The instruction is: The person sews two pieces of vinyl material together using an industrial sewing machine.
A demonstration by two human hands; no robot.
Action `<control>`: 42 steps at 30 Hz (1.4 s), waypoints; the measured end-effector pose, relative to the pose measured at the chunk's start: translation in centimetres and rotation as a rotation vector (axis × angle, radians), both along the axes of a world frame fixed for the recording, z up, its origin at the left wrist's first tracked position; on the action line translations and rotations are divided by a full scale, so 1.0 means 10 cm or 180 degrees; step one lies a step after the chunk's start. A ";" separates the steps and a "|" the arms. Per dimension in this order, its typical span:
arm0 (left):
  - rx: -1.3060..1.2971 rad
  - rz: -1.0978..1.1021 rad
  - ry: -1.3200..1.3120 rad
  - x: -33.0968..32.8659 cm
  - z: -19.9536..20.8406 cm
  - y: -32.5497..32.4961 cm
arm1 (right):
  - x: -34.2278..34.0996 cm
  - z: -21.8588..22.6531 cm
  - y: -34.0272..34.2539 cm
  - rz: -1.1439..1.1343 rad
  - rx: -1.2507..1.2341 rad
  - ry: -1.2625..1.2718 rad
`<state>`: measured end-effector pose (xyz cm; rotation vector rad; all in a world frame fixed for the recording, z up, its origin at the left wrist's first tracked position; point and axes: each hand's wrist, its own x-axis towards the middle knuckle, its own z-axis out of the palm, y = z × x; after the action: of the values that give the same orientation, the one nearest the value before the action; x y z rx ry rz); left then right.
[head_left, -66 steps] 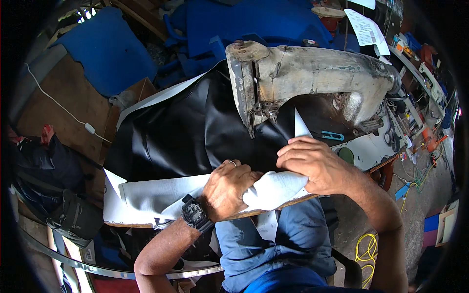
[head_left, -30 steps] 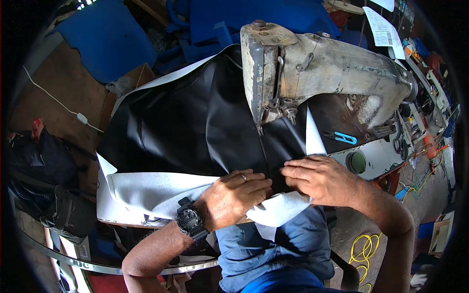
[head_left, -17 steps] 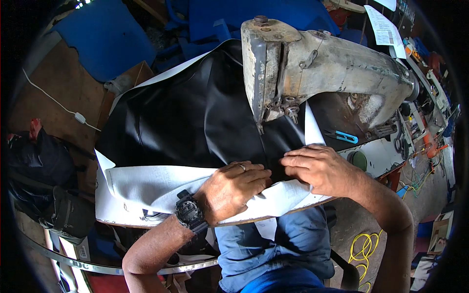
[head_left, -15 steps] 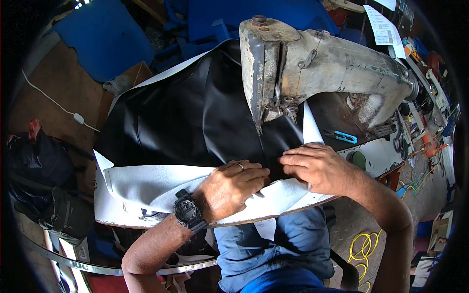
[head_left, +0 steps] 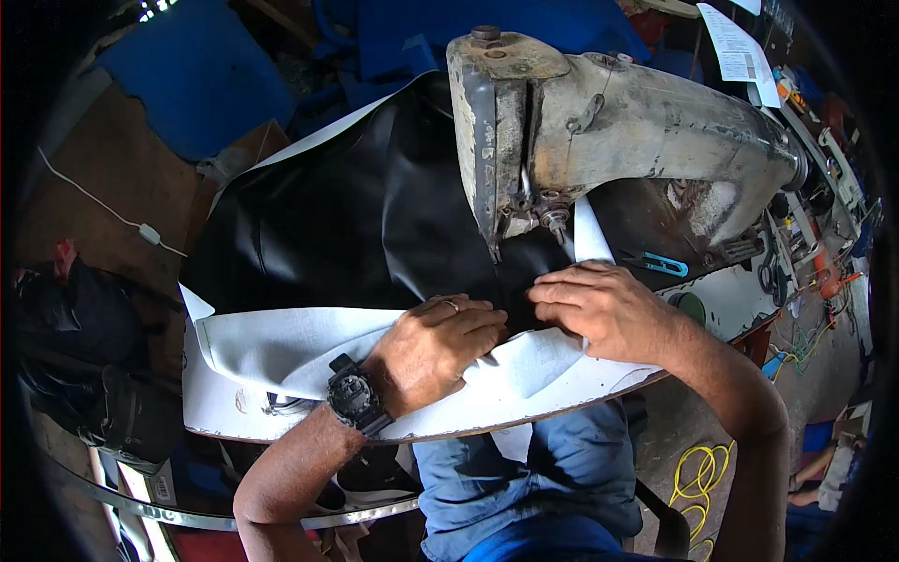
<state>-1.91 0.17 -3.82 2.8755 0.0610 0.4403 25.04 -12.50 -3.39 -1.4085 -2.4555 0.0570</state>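
Touching black sheeting (head_left: 328,215), left hand (head_left: 435,348) lies near right hand (head_left: 613,314).

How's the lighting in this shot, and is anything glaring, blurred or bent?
Head view: soft sheen on the black material; head view: the bag sinks into shadow; head view: black corners, fisheye bending toward the rim; head view: left hand and right hand show no obvious blur.

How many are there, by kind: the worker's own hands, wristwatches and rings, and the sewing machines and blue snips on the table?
Bare left hand and right hand: 2
Black wristwatch: 1
Shiny finger ring: 1
Worn grey sewing machine: 1
Blue-handled snips: 1
Total: 6
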 end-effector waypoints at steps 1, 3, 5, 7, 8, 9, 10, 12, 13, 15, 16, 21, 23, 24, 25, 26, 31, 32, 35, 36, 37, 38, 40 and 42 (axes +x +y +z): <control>0.0022 0.0008 0.0027 0.00 0.00 0.02 | 0.01 -0.01 0.01 -0.0002 -0.0003 0.0005; 0.0039 0.0016 0.0056 0.01 -0.01 0.05 | 0.02 -0.04 0.05 -0.0050 0.0051 -0.0004; 0.0097 0.0011 -0.0010 0.03 -0.01 0.09 | 0.02 -0.01 0.09 -0.0027 0.0009 0.0002; 0.0128 0.0020 -0.0020 0.05 -0.03 0.14 | 0.03 0.00 0.13 -0.0060 0.0031 0.0010; 0.0160 0.0026 -0.0029 0.05 -0.04 0.16 | 0.04 0.00 0.15 -0.0055 0.0030 0.0009; 0.0159 0.0028 -0.0028 0.06 -0.05 0.17 | 0.05 -0.01 0.17 -0.0067 0.0067 0.0005; 0.0097 0.0055 -0.0071 0.08 -0.05 0.19 | 0.06 -0.02 0.19 -0.0078 0.0105 0.0000; 0.0034 0.0084 -0.0115 0.10 -0.04 0.22 | 0.08 -0.06 0.24 -0.0066 0.0142 0.0044; 0.0104 0.0099 -0.0121 0.11 -0.02 0.23 | 0.08 -0.07 0.26 -0.0057 0.0181 0.0087; 0.0176 0.0127 -0.0128 0.12 -0.01 0.25 | 0.08 -0.05 0.29 -0.0080 0.0204 0.0095; 0.0134 0.0136 -0.0138 0.13 -0.01 0.26 | 0.08 -0.04 0.31 -0.0104 0.0230 0.0104; 0.0308 0.0179 -0.0191 0.18 -0.04 0.33 | 0.13 -0.06 0.39 -0.0096 0.0356 0.0089; 0.0406 0.0177 -0.0175 0.20 -0.07 0.36 | 0.13 -0.07 0.42 -0.0095 0.0412 0.0053; 0.0408 0.0180 -0.0185 0.20 -0.07 0.36 | 0.13 -0.08 0.43 -0.0124 0.0397 0.0011; 0.0466 0.0189 -0.0200 0.20 -0.07 0.37 | 0.12 -0.08 0.43 -0.0154 0.0382 -0.0033; 0.0525 0.0197 -0.0217 0.20 -0.07 0.37 | 0.12 -0.09 0.43 -0.0153 0.0385 -0.0046; 0.0669 0.0335 -0.0288 0.21 -0.07 0.31 | 0.14 -0.10 0.43 -0.0297 0.0384 0.0162; 0.0745 0.0351 -0.0320 0.22 -0.05 0.29 | 0.15 -0.10 0.44 -0.0319 0.0416 0.0086; 0.1147 0.0360 -0.0489 0.21 -0.07 0.14 | -0.08 0.08 0.26 -0.0379 0.0455 0.0448; 0.1137 0.0320 -0.0581 0.15 -0.01 -0.02 | -0.14 0.04 0.19 -0.0158 0.0685 0.0432; 0.1222 0.0208 -0.0503 0.07 0.08 -0.21 | -0.18 0.05 0.08 0.0000 0.0624 0.0201; 0.1236 0.0250 -0.0468 0.01 0.09 -0.36 | -0.26 0.06 -0.03 -0.0018 0.0569 0.0114; 0.1242 0.0379 -0.0420 -0.12 0.12 -0.59 | -0.33 0.07 -0.15 -0.0019 0.0541 0.0040; 0.1131 0.0615 -0.0468 -0.21 0.10 -0.64 | -0.27 -0.03 -0.19 -0.0094 0.0499 0.0157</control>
<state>-4.02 -6.23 -2.84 3.1858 0.2619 0.7687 22.31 -14.40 -3.67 -1.3593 -2.3430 -0.1037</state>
